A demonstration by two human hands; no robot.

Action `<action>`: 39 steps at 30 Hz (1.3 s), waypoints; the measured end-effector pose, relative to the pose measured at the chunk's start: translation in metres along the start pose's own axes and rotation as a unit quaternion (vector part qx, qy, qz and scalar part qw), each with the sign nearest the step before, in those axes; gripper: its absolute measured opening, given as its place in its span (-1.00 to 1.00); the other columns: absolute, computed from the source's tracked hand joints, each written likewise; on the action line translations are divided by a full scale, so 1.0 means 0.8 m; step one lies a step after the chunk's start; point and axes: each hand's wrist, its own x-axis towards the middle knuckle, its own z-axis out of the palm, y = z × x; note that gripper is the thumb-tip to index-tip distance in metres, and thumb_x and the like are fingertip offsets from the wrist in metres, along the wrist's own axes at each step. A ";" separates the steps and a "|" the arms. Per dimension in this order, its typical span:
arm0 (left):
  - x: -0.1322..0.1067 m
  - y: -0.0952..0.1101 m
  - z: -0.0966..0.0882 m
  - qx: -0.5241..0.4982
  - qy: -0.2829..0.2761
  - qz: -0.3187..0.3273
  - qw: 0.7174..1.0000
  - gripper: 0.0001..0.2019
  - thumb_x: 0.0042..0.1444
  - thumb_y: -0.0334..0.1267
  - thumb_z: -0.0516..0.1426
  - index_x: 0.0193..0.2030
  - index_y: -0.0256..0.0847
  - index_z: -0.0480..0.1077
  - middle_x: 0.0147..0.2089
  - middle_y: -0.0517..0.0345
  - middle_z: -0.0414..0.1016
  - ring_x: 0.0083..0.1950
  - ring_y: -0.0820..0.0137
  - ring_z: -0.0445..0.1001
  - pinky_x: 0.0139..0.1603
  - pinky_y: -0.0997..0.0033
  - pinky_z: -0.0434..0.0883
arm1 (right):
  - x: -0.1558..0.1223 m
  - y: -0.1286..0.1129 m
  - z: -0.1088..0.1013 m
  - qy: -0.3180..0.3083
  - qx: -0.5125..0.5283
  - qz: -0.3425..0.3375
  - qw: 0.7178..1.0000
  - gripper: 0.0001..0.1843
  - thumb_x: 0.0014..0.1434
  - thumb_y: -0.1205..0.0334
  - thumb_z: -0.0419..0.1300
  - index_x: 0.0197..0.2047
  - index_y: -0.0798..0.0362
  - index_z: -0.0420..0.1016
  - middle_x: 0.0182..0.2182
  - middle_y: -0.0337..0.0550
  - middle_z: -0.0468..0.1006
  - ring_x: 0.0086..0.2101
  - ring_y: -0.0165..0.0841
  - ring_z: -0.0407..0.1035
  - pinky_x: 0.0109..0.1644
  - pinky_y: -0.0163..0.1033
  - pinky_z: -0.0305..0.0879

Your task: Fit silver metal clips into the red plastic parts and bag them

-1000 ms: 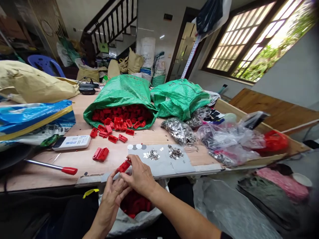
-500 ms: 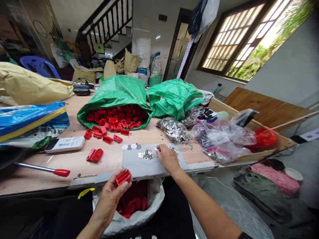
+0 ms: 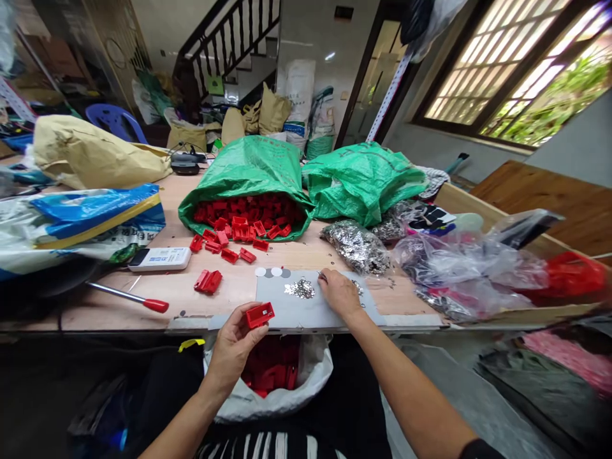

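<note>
A small open red plastic housing (image 3: 259, 316) is held between the thumb and fingers of my left hand (image 3: 233, 347), above the table's front edge. Small silver spots show inside the housing. My right hand (image 3: 340, 292) rests over a grey sheet (image 3: 282, 313), its fingertips pinched; what they hold is too small to name. Just left of those fingers lies a pile of tiny shiny metal pieces (image 3: 302, 289), and more show behind the hand. Below the table edge, a white sack (image 3: 313, 376) holds more red plastic parts.
A green sack (image 3: 248, 162) spills red housings onto the table, and two more (image 3: 208, 282) lie nearer. A bag of metal pieces (image 3: 356, 247) and clear plastic bags (image 3: 440, 258) sit right. A red-tipped lever (image 3: 155, 306) and white scale (image 3: 160, 259) are left.
My left hand has lifted slightly and turned the red housing so its hollow side shows more. The right hand remains pinched by the metal pile. The whole view has shifted.
</note>
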 end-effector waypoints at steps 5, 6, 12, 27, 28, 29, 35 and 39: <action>0.000 0.000 0.004 -0.007 -0.005 0.002 1.000 -0.59 -0.05 -0.26 0.30 -0.02 -0.17 0.39 -0.07 0.11 0.57 -0.04 0.38 0.51 0.04 0.43 0.38 | -0.011 0.004 -0.009 0.026 0.103 -0.013 0.994 -0.83 0.25 0.20 0.05 -0.14 -0.03 0.42 -0.31 -0.15 0.59 -0.31 -0.27 0.46 -0.25 -0.26 0.21; 0.001 0.000 0.004 -0.009 -0.006 0.000 1.000 -0.60 -0.05 -0.26 0.30 -0.03 -0.18 0.39 -0.07 0.11 0.57 -0.05 0.38 0.51 0.04 0.44 0.38 | -0.015 0.004 -0.010 0.032 0.162 -0.032 0.986 -0.86 0.23 0.20 0.08 -0.17 -0.02 0.43 -0.33 -0.18 0.59 -0.31 -0.29 0.45 -0.24 -0.27 0.21; -0.003 0.001 0.009 -0.055 -0.013 -0.027 0.998 -0.56 0.03 -0.22 0.27 0.06 -0.16 0.33 -0.08 0.09 0.55 -0.06 0.36 0.51 0.03 0.37 0.41 | -0.045 -0.008 -0.009 0.007 0.406 -0.096 0.909 -0.85 0.18 0.13 0.12 -0.27 0.02 0.42 -0.41 -0.25 0.47 -0.39 -0.38 0.33 -0.27 -0.31 0.21; -0.003 0.002 0.012 -0.267 0.010 -0.220 0.938 -0.84 0.19 -0.33 0.11 -0.12 -0.35 0.40 -0.37 0.07 0.54 -0.46 0.42 0.57 -0.51 0.62 0.48 | -0.107 -0.065 -0.018 -0.072 0.485 -0.172 0.854 -0.88 0.21 0.20 0.14 -0.27 0.04 0.46 -0.44 -0.27 0.46 -0.46 -0.45 0.24 -0.37 -0.37 0.16; -0.002 0.002 0.012 -0.267 0.010 -0.228 0.936 -0.83 0.22 -0.32 0.09 -0.12 -0.37 0.41 -0.38 0.04 0.54 -0.47 0.43 0.57 -0.51 0.63 0.48 | -0.107 -0.067 -0.020 -0.066 0.480 -0.178 0.857 -0.90 0.21 0.22 0.14 -0.26 0.04 0.46 -0.43 -0.27 0.47 -0.47 -0.46 0.25 -0.38 -0.37 0.16; -0.002 0.003 0.012 -0.267 0.009 -0.234 0.935 -0.81 0.23 -0.31 0.07 -0.12 -0.39 0.41 -0.38 0.03 0.54 -0.48 0.44 0.56 -0.52 0.64 0.48 | -0.107 -0.069 -0.022 -0.059 0.475 -0.186 0.858 -0.91 0.20 0.25 0.14 -0.26 0.04 0.46 -0.43 -0.27 0.48 -0.48 -0.46 0.25 -0.38 -0.37 0.16; -0.005 0.005 0.015 -0.266 -0.012 -0.255 0.929 -0.83 0.25 -0.30 0.05 -0.09 -0.31 0.38 -0.38 0.07 0.54 -0.52 0.48 0.55 -0.54 0.67 0.49 | -0.101 -0.077 -0.023 -0.020 0.426 -0.250 0.869 -0.88 0.17 0.40 0.14 -0.24 0.04 0.45 -0.34 -0.20 0.53 -0.42 -0.42 0.34 -0.30 -0.34 0.23; -0.005 0.005 0.013 -0.265 -0.032 -0.254 0.930 -0.86 0.19 -0.26 0.14 -0.17 -0.27 0.37 -0.41 0.11 0.52 -0.54 0.50 0.54 -0.55 0.68 0.48 | -0.097 -0.075 -0.022 -0.011 0.375 -0.297 0.878 -0.87 0.17 0.41 0.12 -0.25 0.03 0.45 -0.35 -0.16 0.51 -0.33 -0.34 0.37 -0.23 -0.28 0.26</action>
